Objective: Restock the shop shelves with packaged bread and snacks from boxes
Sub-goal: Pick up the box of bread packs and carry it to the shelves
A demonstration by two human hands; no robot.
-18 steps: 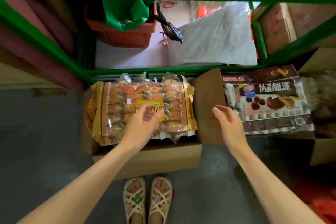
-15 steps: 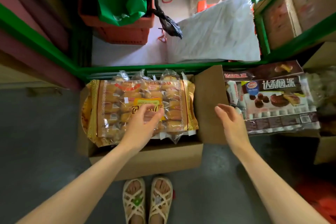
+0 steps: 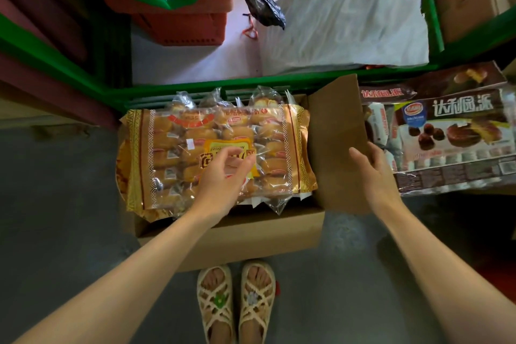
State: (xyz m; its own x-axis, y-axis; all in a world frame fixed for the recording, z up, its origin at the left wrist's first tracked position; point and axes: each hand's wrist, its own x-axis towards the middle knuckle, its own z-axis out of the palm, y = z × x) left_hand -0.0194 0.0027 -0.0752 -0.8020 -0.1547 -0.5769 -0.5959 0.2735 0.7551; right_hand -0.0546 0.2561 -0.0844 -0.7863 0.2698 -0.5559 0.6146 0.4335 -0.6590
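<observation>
Floor: grey concrete, cardboard box standing on it.
Left hand: my fingers curl over bread pack; grip unclear.
Right hand: I grasp box flap.

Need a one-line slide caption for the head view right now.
Left hand over the bread bag in an open cardboard box; right hand grips the box flap.

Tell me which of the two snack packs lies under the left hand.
The golden bread pack in the box, beneath the left hand; the brown pie pack lies beyond the cardboard flap.
</observation>
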